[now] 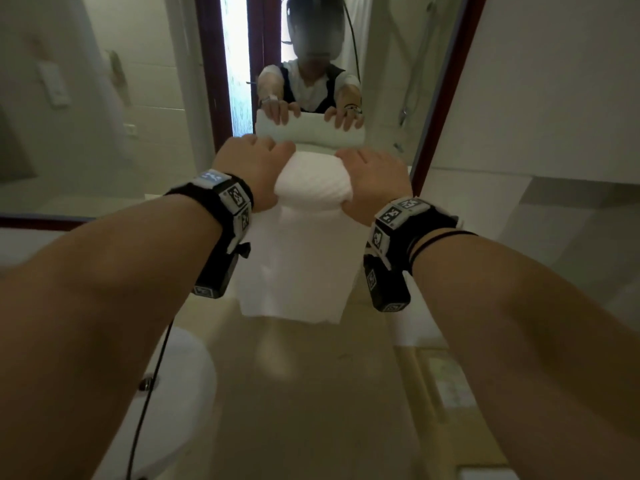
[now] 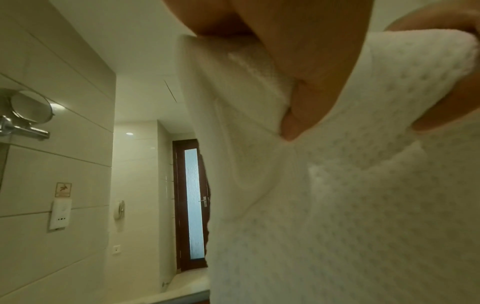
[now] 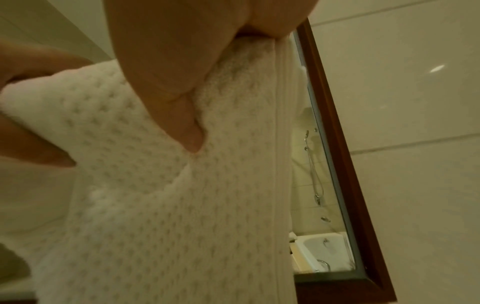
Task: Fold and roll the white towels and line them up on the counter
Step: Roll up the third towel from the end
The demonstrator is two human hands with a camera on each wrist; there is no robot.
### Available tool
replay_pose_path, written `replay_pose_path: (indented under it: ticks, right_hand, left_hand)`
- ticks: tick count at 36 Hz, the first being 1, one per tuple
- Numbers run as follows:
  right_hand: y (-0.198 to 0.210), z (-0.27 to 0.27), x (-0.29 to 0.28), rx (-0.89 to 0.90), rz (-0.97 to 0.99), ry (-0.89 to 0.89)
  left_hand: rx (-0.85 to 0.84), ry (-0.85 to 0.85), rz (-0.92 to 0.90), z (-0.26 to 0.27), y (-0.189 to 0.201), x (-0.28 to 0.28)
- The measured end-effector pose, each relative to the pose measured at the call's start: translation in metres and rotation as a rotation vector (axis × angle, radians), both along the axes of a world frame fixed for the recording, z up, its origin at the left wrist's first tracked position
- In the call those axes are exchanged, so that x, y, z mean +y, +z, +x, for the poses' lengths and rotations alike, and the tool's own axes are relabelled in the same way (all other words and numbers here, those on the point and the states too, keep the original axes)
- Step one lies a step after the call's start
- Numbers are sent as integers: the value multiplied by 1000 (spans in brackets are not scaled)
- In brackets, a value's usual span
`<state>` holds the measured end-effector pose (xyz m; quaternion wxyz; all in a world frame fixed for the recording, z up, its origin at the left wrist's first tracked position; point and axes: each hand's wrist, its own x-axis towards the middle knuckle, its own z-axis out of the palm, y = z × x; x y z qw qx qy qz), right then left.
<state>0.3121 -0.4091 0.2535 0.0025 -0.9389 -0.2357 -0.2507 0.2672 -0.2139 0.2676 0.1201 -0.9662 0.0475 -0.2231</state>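
Observation:
A white waffle-weave towel (image 1: 298,268) lies lengthwise on the beige counter (image 1: 311,393), its far end wound into a thick roll (image 1: 313,183) near the mirror. My left hand (image 1: 258,168) grips the roll's left end and my right hand (image 1: 372,174) grips its right end, fingers over the top and thumbs underneath. In the left wrist view my left thumb presses into the towel (image 2: 350,185). The right wrist view shows my right thumb dug into the towel (image 3: 161,205) the same way. The flat unrolled part reaches toward me.
A framed mirror (image 1: 446,109) stands right behind the roll and reflects the person and the towel. A white sink basin (image 1: 180,393) sits at the near left of the counter. Tiled walls close in on both sides, with a wall-mounted shaving mirror (image 2: 31,107) at left.

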Motion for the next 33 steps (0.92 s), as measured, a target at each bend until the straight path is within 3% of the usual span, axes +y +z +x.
replay_pose_path:
  ticks: [3,6,9,12,16,20,28,33]
  right_hand:
    - [-10,-9,0,-42,9,26]
    - [-38,-25,-4,-70,33,110]
    - [-81,-50,-10,207,-133,117]
    - [-143,-89,-18,487,-143,127]
    - [-238,-148,-33,716,-262,132]
    - [-299,-199,-48,896,-419,148]
    - [-303,-253,-55,799,-447,141]
    - [-305,-297,-55,686,-376,47]
  left_hand:
    - [-2,-3,25,-8,-6,1]
    - [107,22,25,-26,-32,0]
    - [302,28,-15,-56,-80,-5]
    - [495,29,-37,-94,-148,-16]
    - [758,22,-33,-153,-246,-36]
    - [933,20,-25,-214,-307,-58]
    - [857,-24,90,-271,-316,-60]
    - [808,-56,39,-316,-324,-60]
